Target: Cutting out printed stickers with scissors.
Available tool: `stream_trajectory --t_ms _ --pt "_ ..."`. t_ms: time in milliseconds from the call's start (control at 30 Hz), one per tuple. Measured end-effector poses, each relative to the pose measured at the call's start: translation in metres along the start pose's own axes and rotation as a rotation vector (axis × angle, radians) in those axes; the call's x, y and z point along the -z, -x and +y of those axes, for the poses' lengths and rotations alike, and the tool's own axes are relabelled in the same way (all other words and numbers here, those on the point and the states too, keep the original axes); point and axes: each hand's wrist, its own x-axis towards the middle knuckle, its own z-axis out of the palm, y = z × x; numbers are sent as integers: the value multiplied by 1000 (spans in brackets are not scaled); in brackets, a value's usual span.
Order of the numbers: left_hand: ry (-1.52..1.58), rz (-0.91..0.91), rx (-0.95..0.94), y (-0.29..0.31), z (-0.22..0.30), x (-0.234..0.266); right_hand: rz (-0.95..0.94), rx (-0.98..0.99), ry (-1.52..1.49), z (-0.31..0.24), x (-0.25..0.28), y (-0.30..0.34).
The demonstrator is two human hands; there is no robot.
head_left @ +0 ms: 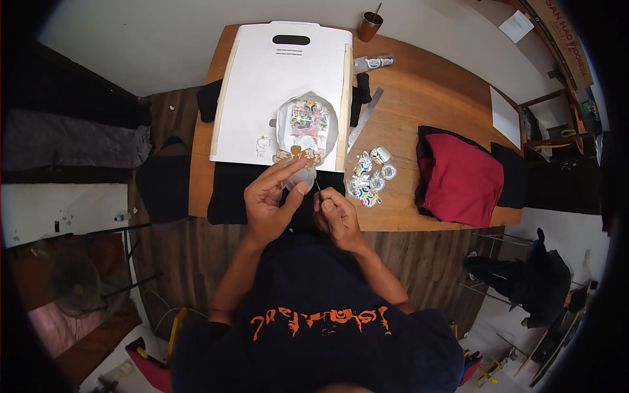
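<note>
Between the thumb and fingers of my left hand [270,200] is a pale, roundish, translucent piece [301,178], closely resembling a sticker or its backing. My right hand [339,216] is closed round a thin dark pointed tool [318,188], its tip beside that piece; its exact kind cannot be made out. Just beyond my hands, a white round tray or sheet [282,128] carries several colourful stickers [309,119]. It rests on a large white board [262,85] with a handle slot. Gold-brown cut pieces [296,153] show at the near rim, above my left fingertips.
Right of the board lie a pile of loose stickers [367,183] and a metal ruler [367,118]. Folded red cloth [462,177] sits farther right on the wooden table [400,111]. A brown cup [370,27] stands at the back. Black cloth [232,193] lies beneath the board.
</note>
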Motion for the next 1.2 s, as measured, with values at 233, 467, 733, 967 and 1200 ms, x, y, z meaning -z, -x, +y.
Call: stream_trajectory --t_ms 233,467,733,967,1200 --pt "-10 6 15 1 2 -1 0 1 1 -2 -1 0" --pt "-9 28 41 1 0 1 -8 -10 -39 2 4 -2" --pt "-49 27 39 0 1 6 -4 50 -42 0 4 -10" --pt "-60 9 15 0 3 10 12 71 -33 -10 -5 -17" --pt "-64 0 56 -5 -3 22 42 98 -31 -2 -9 -25"
